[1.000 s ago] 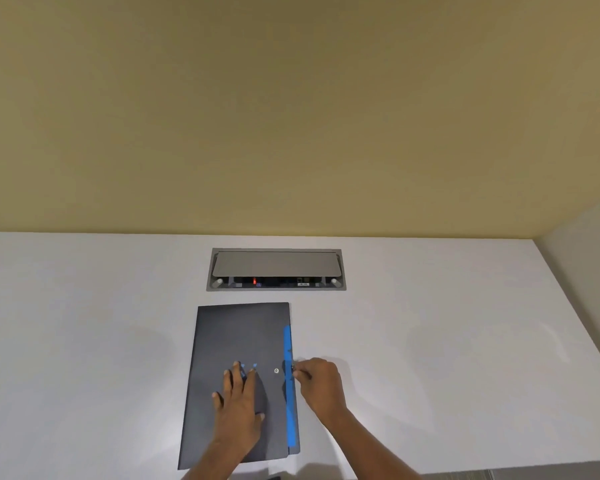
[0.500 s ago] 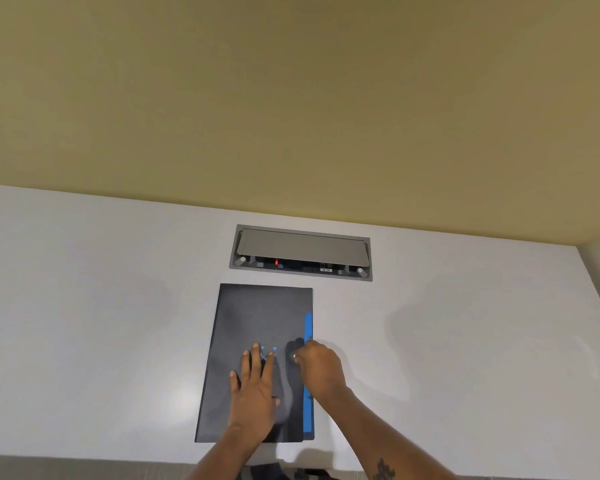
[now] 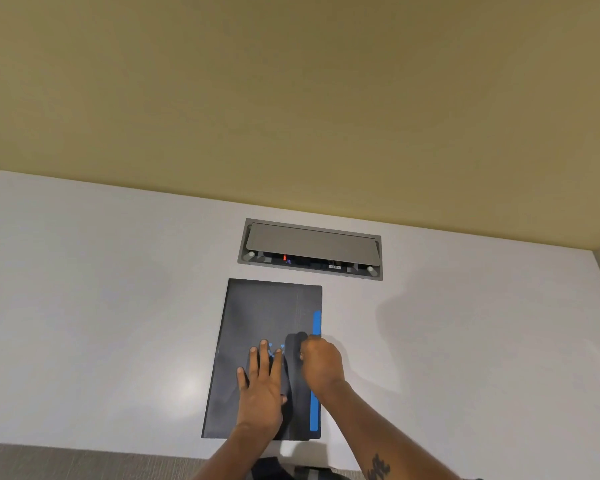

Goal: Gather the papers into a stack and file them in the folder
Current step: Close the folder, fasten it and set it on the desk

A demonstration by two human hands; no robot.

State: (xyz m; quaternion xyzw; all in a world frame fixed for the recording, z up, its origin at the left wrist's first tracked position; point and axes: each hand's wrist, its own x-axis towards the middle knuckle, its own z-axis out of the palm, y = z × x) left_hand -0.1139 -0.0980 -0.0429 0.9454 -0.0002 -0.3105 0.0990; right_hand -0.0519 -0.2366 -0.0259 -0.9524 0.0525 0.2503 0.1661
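A dark grey folder (image 3: pixel 257 313) with a blue strip (image 3: pixel 316 323) along its right edge lies closed on the white table (image 3: pixel 101 306), near the front edge. My left hand (image 3: pixel 262 382) lies flat on the cover, fingers spread. My right hand (image 3: pixel 321 363) is curled at the right edge, its fingers pressing the folder's closure flap (image 3: pixel 297 341) down onto the cover. No loose papers are in view; the folder's inside is hidden.
A grey cable box (image 3: pixel 310 249) with a half-raised lid is set into the table just beyond the folder. A yellow wall (image 3: pixel 291 98) rises behind the table. The table's front edge runs just under my wrists.
My right hand has brought the flap from the folder's right edge over onto the cover. My left hand stays flat on the folder. The head view has tilted down and shifted left.
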